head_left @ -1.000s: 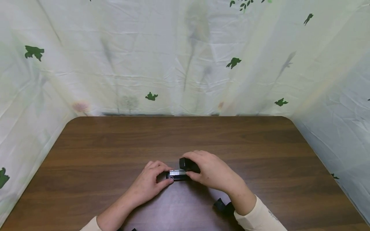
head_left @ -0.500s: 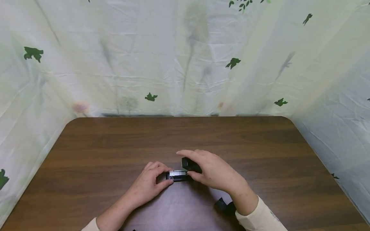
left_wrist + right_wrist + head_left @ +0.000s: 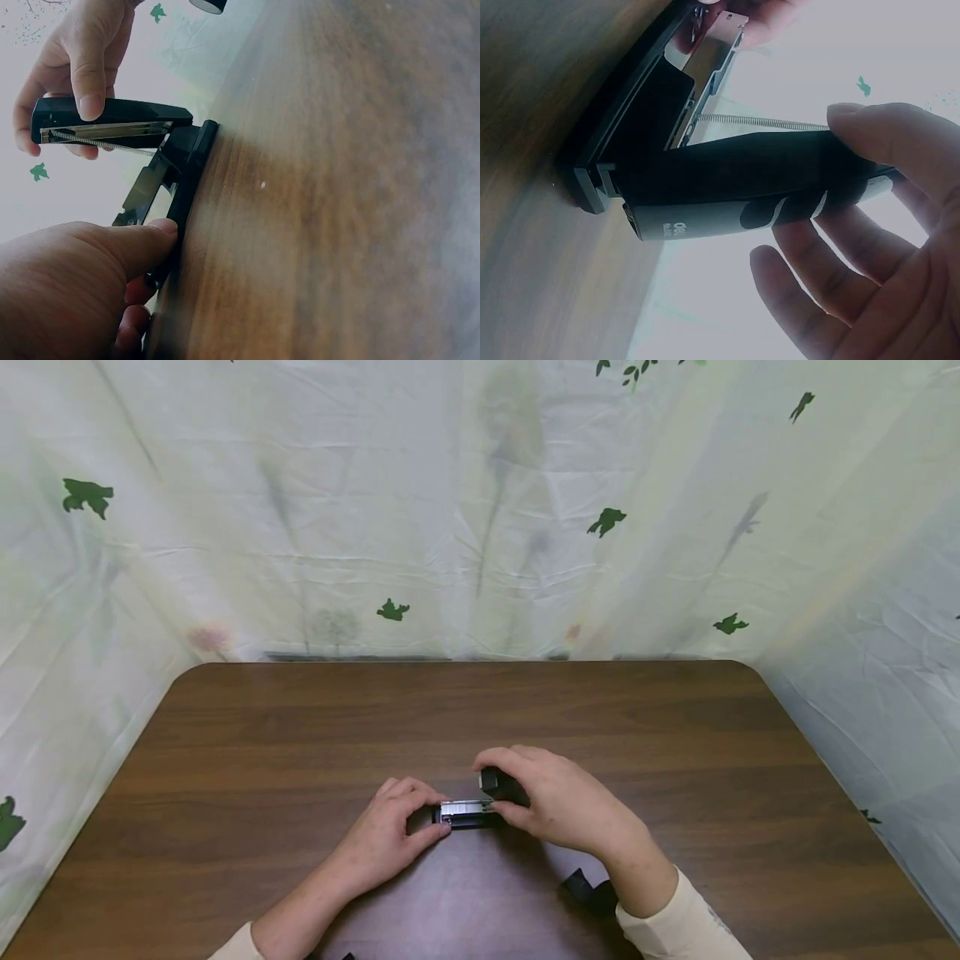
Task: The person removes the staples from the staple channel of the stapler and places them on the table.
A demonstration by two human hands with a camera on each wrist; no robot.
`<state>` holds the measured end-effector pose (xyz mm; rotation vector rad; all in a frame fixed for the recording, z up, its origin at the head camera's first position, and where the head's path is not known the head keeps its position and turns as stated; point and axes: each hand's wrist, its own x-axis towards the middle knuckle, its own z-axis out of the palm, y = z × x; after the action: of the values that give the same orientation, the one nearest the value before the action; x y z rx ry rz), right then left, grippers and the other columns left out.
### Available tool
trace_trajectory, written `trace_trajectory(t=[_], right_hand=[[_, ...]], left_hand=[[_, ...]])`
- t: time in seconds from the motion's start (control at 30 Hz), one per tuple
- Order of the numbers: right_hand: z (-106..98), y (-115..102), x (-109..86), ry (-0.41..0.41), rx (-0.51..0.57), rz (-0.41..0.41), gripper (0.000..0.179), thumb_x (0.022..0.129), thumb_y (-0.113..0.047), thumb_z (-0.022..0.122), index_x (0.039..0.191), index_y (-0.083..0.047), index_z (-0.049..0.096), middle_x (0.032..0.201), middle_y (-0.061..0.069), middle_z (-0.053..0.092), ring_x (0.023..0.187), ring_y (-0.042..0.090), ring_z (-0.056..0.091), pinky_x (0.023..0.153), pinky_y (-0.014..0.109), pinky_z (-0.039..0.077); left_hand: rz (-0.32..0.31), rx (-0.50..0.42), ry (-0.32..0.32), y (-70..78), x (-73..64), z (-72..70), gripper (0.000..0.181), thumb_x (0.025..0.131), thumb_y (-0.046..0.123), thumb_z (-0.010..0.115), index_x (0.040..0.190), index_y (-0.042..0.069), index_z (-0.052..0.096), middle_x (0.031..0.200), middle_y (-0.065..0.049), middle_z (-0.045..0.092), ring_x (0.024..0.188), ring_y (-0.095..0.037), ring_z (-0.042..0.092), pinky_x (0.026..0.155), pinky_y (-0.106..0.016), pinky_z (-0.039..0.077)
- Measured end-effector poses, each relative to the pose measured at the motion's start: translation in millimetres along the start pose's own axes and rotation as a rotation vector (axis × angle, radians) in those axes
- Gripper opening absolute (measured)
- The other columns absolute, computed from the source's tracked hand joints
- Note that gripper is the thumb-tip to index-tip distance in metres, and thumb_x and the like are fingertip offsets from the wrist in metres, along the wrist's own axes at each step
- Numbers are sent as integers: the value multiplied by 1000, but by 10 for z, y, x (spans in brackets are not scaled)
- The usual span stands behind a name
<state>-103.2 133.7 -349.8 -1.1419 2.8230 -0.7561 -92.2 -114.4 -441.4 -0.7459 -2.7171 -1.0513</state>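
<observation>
Stapler (image 3: 466, 811), one, black with bright metal parts. Located on the desk (image 3: 300, 739), near its close edge, between both hands. Opened wide at the hinge, far from flat.

Top arm (image 3: 142, 112): swung up and away from the base (image 3: 193, 172); pale lettering on its outer face.
Staple rail (image 3: 141, 193): silver, lying along the base; presence of staples not to be told.
Spring (image 3: 761, 121): thin coil, stretched between rail and top arm.

Left grip (image 3: 378, 837): bare hand, thumb and fingers pinching the base's free end.
Right grip (image 3: 570, 802): bare hand, closed round the top arm, thumb on its underside.

Likely hazards, by judgement: slip of right thumb, with spring tension pulling the arm back toward the left fingertips; arm pushed too far, with spring overstretched or unhooked and hinge strained; left pinch too slack, with base sliding or tipping.

Further out: black object (image 3: 587, 891), unidentified, beside the right forearm; cream sleeves (image 3: 678, 920); pale curtain (image 3: 420, 527) with green leaf-like shapes, behind the desk.
</observation>
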Motion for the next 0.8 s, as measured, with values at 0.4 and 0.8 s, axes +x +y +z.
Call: trace_trajectory(t=[0.4, 0.8], right_hand=[[-29, -13, 5, 31, -27, 11, 37, 84, -36, 67, 117, -29, 52, 106, -17, 53, 95, 2, 50, 82, 28, 44], [-99, 4, -19, 42, -11, 13, 33, 83, -33, 69, 112, -28, 54, 100, -21, 52, 90, 3, 51, 80, 26, 43]], left_hand=[[-3, 8, 6, 1, -4, -1, 29, 75, 30, 78, 102, 27, 67, 97, 21, 54, 89, -2, 43, 74, -27, 41], [-17, 19, 6, 5, 4, 3, 29, 74, 32, 78, 100, 27, 69, 96, 22, 54, 91, -1, 44, 76, -28, 42]])
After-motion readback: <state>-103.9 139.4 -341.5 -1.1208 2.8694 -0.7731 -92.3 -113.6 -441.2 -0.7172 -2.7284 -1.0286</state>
